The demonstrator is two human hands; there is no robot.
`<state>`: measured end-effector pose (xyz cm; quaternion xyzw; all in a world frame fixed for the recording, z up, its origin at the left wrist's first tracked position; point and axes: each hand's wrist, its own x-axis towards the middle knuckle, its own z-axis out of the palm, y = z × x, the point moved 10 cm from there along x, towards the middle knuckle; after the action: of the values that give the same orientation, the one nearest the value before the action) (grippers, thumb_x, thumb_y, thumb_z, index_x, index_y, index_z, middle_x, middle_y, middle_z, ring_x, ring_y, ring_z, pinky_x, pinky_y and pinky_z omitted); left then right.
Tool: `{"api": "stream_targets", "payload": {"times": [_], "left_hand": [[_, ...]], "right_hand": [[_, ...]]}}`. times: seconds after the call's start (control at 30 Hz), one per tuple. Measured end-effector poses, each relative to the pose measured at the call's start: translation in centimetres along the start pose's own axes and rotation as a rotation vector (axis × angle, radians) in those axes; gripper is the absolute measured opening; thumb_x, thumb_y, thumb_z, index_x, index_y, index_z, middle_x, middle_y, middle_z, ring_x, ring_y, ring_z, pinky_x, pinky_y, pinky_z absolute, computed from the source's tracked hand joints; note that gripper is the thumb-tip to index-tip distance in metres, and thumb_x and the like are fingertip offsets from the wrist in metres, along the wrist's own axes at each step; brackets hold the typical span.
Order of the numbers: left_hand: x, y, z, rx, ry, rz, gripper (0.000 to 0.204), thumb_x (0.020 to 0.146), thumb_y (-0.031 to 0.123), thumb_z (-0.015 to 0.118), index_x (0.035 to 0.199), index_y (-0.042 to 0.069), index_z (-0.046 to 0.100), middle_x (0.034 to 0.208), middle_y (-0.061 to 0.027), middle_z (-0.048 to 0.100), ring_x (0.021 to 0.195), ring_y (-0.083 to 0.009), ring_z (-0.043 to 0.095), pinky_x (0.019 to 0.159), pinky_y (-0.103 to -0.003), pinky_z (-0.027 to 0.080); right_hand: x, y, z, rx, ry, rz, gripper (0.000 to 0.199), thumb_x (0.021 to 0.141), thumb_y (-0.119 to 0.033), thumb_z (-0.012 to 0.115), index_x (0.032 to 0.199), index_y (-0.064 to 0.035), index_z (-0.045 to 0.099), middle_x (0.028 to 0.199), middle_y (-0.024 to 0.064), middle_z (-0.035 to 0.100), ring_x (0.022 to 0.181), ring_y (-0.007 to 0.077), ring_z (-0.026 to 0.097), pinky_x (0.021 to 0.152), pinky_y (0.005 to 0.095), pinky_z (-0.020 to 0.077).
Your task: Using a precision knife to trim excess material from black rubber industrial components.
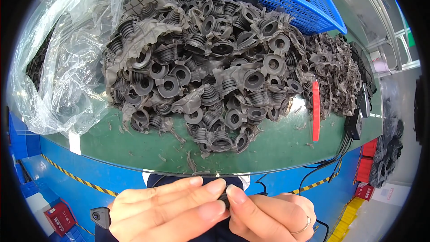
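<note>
Close to me, in front of the table's near edge, my left hand [172,208] and my right hand [271,215] meet at a small dark rubber part [225,199]. Thumb and fingertips of both hands pinch it, and they cover most of it, so its full shape is hidden. On the table beyond lies a big heap of grey rubber bellows boots [210,94], many with thin torn flash still attached. A red-handled tool [316,110] rests on the table right of the heap; its kind is unclear.
A blue perforated basket [268,0] with more rubber parts stands at the back. Scraps of trimmed flash [333,71] are piled at the right, beside black cables [358,121]. Clear plastic bagging [67,71] covers the left end of the green table [148,152].
</note>
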<state>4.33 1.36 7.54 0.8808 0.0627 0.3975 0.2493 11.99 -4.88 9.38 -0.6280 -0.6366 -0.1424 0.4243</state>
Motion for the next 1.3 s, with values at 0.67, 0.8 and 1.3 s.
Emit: {"api": "stream_targets", "payload": {"times": [0.67,0.8,1.3], "left_hand": [[-0.7,-2.9,-0.2,-0.562,-0.019,-0.195,0.065,0.067,0.005,0.069,0.115,-0.008,0.028,0.081,-0.0258,0.058,0.073,-0.0298,0.062,0.062,-0.034,0.052],[0.8,-2.8,2.0,-0.687,-0.304,-0.208,0.046,0.075,0.01,0.062,0.108,-0.004,0.033,0.084,-0.0255,0.059,0.08,-0.0326,0.06,0.077,-0.044,0.044],[0.5,-3.9,0.4,-0.23,-0.031,-0.206,0.021,0.08,0.033,0.054,0.081,0.012,0.056,0.089,-0.0095,0.056,0.08,-0.0195,0.046,0.087,-0.048,0.032]], "right_hand": [[-0.7,7.0,0.5,0.249,-0.066,0.449,0.021,0.062,0.005,0.066,0.082,-0.0018,0.063,0.067,0.0042,0.058,0.054,0.0133,0.052,0.047,0.0224,0.0417],[-2.4,6.8,2.3,0.656,-0.071,0.669,0.02,0.071,-0.013,0.063,0.083,0.0016,0.057,0.066,0.005,0.054,0.055,0.0104,0.048,0.049,0.0208,0.0369],[-5.8,5.9,7.6,1.482,-0.115,1.145,0.044,0.067,-0.008,0.069,0.1,0.0094,0.045,0.085,0.0187,0.059,0.073,0.0181,0.059,0.065,0.0257,0.0472]]}}
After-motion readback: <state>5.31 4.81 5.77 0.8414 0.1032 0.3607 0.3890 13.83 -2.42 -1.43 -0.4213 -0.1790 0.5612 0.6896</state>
